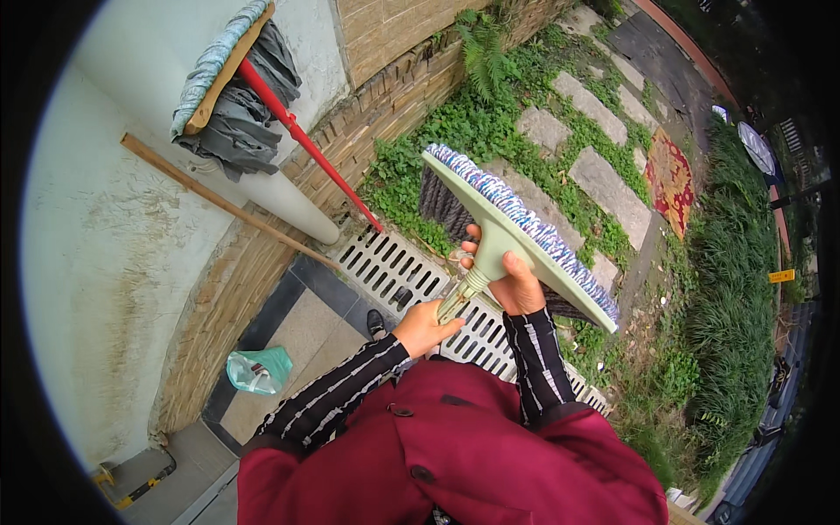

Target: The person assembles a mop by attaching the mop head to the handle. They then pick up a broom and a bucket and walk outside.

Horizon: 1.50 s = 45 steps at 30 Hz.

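Tilted in front of my chest is a mop (516,234) with a pale green plastic head. Blue, white and red yarn runs along one edge, and dark grey strands hang behind it. My left hand (423,327) is wrapped round the socket below the ribbed collar. Higher up, my right hand (518,284) clasps the neck of the head, thumb on the near side and fingertips showing on the far side. Any pole beyond my left hand is hidden or strongly foreshortened.
Against the white wall stand another mop (232,87) with a red pole and a wooden stick (219,199). A slotted drain grate (392,267) runs below me. A green plastic bag (261,370) lies on the paving at left. Stone slabs (610,191) cross weeds ahead; a red patterned mat (671,182) lies farther right.
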Available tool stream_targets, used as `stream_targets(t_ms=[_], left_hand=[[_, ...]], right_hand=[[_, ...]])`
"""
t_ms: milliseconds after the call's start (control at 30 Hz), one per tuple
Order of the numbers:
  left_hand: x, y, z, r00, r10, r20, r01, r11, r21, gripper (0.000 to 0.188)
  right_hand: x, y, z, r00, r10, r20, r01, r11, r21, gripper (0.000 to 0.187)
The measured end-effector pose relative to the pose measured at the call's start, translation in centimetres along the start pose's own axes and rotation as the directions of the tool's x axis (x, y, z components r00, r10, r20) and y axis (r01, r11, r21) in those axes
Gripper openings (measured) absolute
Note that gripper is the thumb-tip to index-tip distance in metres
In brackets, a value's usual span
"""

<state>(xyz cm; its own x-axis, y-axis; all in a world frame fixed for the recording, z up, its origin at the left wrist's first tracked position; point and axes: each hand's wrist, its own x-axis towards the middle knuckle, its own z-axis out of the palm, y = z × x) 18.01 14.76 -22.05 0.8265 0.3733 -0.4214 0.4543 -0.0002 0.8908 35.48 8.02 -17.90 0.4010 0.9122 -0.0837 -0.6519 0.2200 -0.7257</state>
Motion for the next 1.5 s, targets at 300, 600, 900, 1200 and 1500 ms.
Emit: stream_targets(t_ms=[300,600,900,1200,1500], left_hand=[[-1.2,-0.5,-0.4,0.988,0.129,-0.085,-0.121,0.988,0.093,0.03],[-0.1,0.9,-0.6,0.969,0.176,-0.175,-0.133,0.964,0.231,0.03],[-0.2,1.2,-0.7,0.963,0.2,-0.179,-0.123,0.922,0.367,0.038],[-1.2,2.7,-3.8,0.98,0.194,0.053,-0.2,0.969,0.144,0.033],[-1.5,2.9,-5.4,0.774,0.183,0.606,0.169,0.863,-0.477,0.036]], right_hand=[[-2.8,-1.9,-5.7,0.997,0.04,0.071,0.016,0.76,-0.65,0.063],[-0.2,1.0,0.6,0.989,-0.113,-0.097,0.121,0.989,0.088,0.072],[0.8,1.5,2.2,0.978,-0.048,-0.204,0.128,0.907,0.4,0.057],[1.3,0.1,3.0,0.979,-0.119,-0.163,0.187,0.839,0.512,0.061],[0.8,-1.0,2.4,0.988,-0.139,-0.073,0.149,0.686,0.712,0.07]])
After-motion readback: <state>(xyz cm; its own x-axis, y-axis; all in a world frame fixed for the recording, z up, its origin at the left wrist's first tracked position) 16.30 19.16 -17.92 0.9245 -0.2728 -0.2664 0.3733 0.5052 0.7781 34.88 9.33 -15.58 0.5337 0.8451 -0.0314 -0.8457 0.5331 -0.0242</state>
